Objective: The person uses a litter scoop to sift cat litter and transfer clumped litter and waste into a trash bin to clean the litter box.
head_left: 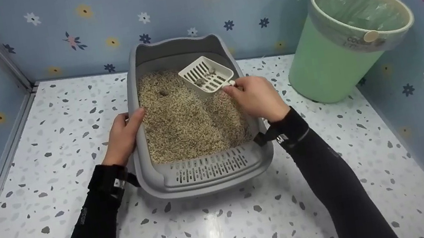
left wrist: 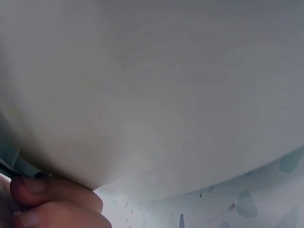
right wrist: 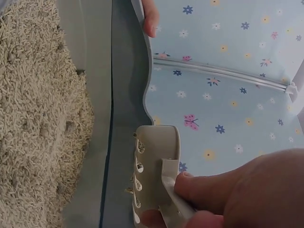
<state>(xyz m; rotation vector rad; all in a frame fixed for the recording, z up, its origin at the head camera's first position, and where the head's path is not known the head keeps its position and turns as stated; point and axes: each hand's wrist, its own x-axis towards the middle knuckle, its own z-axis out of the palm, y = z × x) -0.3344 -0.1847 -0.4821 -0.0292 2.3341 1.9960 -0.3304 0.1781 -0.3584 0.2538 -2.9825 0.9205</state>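
Observation:
A grey litter box stands on the floor, with tan pellet litter spread inside it. My left hand grips its left rim, thumb over the edge and the other fingers outside. In the left wrist view, those fingers are beside the box's pale outer surface. With thumb and fingers, my right hand holds a cream slotted litter scoop by its handle, above the litter's right side. Some small clumps lie in the scoop. In the right wrist view, bits poke through its slots.
To the right, a green trash bin with a clear liner leans in view near the corner. Flower-patterned blue walls close in the back and both sides. The floor is white with grey specks.

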